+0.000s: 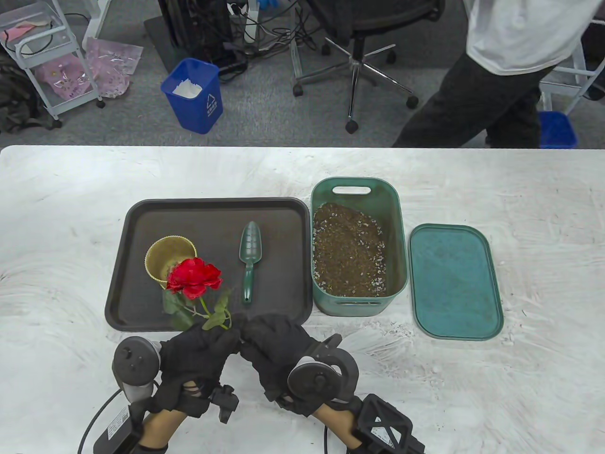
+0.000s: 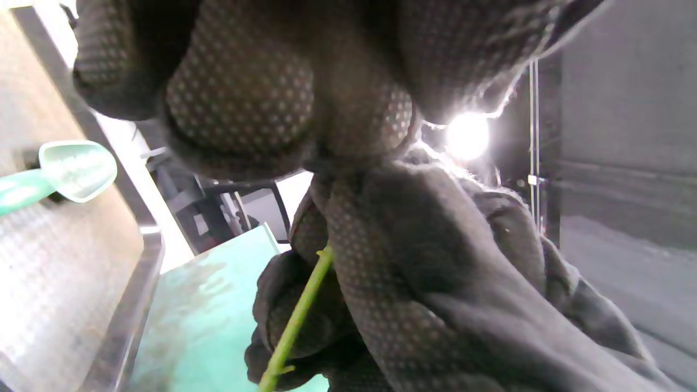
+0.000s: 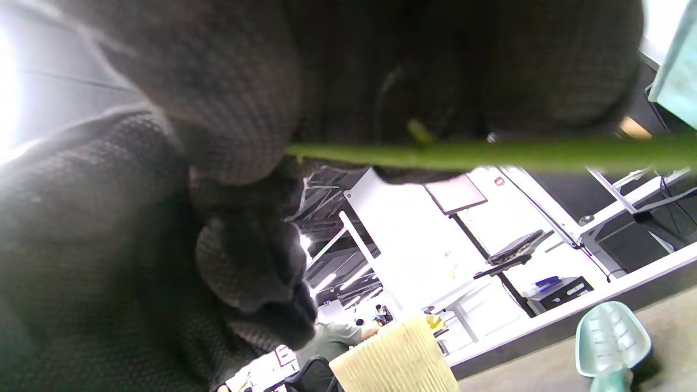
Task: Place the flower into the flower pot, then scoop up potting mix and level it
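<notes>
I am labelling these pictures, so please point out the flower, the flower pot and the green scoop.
flower [image 1: 194, 278]: table view, on the red bloom.
flower pot [image 1: 163, 249]: table view, on the yellow rim, left side.
green scoop [image 1: 250, 246]: table view, on the blade, above the handle.

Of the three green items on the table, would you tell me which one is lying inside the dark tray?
The green trowel: it lies inside the dark tray, right of the gold flower pot. The green soil bin and its lid sit on the table, right of the tray.
</notes>
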The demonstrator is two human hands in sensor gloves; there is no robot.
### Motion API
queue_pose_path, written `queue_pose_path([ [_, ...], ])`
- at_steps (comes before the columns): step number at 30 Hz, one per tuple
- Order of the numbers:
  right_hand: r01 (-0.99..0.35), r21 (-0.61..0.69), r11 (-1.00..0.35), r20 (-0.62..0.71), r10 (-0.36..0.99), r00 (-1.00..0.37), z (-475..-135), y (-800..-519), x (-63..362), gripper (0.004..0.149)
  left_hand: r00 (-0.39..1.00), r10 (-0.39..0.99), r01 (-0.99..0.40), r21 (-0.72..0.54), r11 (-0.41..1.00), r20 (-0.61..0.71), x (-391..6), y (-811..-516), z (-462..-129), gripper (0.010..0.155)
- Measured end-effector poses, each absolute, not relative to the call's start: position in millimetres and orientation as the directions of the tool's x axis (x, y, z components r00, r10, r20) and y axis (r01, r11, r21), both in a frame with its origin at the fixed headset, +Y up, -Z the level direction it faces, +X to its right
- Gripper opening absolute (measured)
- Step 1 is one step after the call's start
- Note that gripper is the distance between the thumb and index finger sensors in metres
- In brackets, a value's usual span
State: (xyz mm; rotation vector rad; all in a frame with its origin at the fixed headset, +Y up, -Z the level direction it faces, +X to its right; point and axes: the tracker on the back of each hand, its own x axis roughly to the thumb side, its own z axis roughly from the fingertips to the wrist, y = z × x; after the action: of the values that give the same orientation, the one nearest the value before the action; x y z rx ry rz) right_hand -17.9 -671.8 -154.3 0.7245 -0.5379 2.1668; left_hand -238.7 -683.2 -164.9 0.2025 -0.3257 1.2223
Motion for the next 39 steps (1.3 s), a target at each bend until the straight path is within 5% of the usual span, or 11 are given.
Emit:
queue_pose_path([
  [6, -0.806, -0.176, -0.565, 0.655, 0.544, -0.525, -148, -648, 16, 0.046, 0.547, 0.619, -0.837, 0.338, 0.431, 0.564, -277, -596, -151, 0.044],
  [8, -0.818, -0.214, -0.533, 0.636, 0.560, -0.531, -147, -645, 36, 0.044, 0.675, 0.477, -0.737, 0.544, 0.401, 0.563, -302, -546, -141, 0.044],
  [12, -0.844, -0.203, -0.496, 0.589, 0.627, -0.510, -149, -660, 55, 0.043, 0.785, 0.398, -0.612, 0.698, 0.373, 0.476, -327, -510, -130, 0.043],
  [18, -0.835, -0.200, -0.512, 0.590, 0.617, -0.520, -149, -666, 56, 0.043, 0.925, 0.277, -0.375, 0.751, 0.543, 0.262, -338, -548, -154, 0.042],
  [30, -0.789, -0.170, -0.591, 0.575, 0.590, -0.566, -151, -684, 42, 0.043, 0.922, 0.347, -0.371, 0.657, 0.656, 0.174, -349, -626, -195, 0.042],
  [39, -0.708, -0.171, -0.685, 0.516, 0.550, -0.657, -164, -681, 17, 0.043, 0.930, 0.328, -0.355, 0.630, 0.690, 0.165, -347, -643, -203, 0.042],
])
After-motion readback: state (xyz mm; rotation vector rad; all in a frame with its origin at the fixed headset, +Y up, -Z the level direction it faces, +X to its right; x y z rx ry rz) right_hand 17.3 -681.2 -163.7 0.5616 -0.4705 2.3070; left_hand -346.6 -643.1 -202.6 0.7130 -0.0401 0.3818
